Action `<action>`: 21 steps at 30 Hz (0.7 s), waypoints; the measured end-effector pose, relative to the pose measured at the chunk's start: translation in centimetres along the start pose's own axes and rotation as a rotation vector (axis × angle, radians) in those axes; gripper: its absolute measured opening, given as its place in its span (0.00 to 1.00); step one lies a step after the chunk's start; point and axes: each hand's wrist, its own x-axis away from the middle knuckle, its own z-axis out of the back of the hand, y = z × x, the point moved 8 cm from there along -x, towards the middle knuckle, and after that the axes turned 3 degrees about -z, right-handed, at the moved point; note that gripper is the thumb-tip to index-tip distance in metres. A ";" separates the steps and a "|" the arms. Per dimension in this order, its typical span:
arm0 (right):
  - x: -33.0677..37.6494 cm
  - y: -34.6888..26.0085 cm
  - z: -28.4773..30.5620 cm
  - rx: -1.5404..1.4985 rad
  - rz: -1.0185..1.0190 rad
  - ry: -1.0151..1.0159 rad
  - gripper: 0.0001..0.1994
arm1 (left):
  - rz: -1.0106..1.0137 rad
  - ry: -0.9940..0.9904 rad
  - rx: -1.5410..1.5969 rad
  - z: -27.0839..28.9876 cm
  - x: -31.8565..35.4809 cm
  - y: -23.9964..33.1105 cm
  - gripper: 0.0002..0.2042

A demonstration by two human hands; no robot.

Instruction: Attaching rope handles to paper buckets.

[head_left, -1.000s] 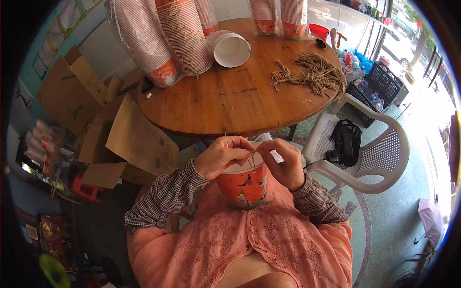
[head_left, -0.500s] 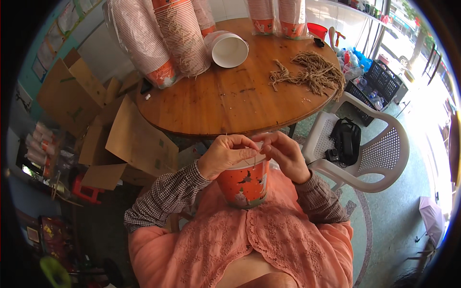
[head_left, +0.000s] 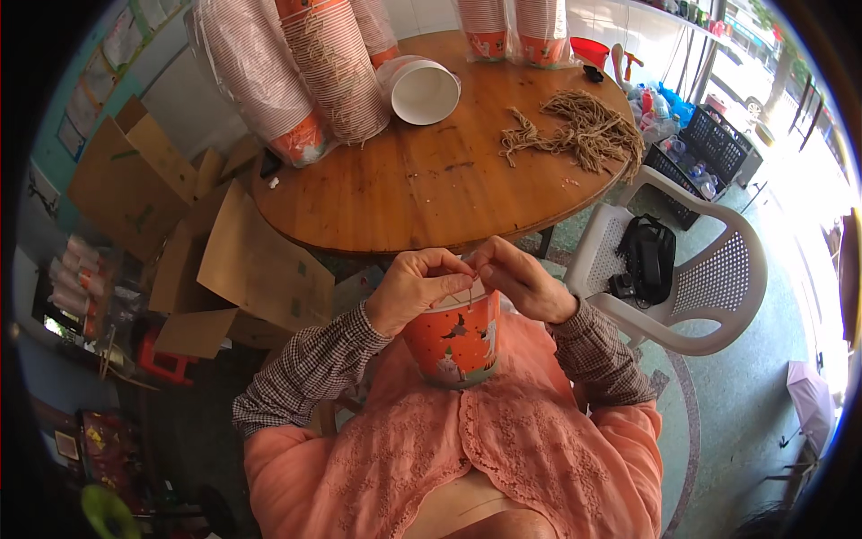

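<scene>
My left hand and right hand pinch a thin string at the rim of the orange paper bucket braced against my chest, near the round wooden table; I judge a hard tug could tear the rim or slip the string free.

Round wooden table holds stacked paper cups at its far left, twine pile on its right. White plastic chair right of table, cardboard boxes left.
</scene>
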 end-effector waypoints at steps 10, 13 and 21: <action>-0.9 1.2 0.0 -0.227 -0.129 -0.012 0.05 | -0.069 0.084 -0.008 0.9 1.0 0.1 0.06; -0.8 1.3 -0.2 -0.252 -0.137 0.024 0.06 | -0.061 0.083 -0.059 0.7 1.4 0.2 0.06; -0.2 0.4 0.2 0.062 -0.062 0.126 0.06 | -0.283 0.086 -0.390 0.0 1.4 1.7 0.05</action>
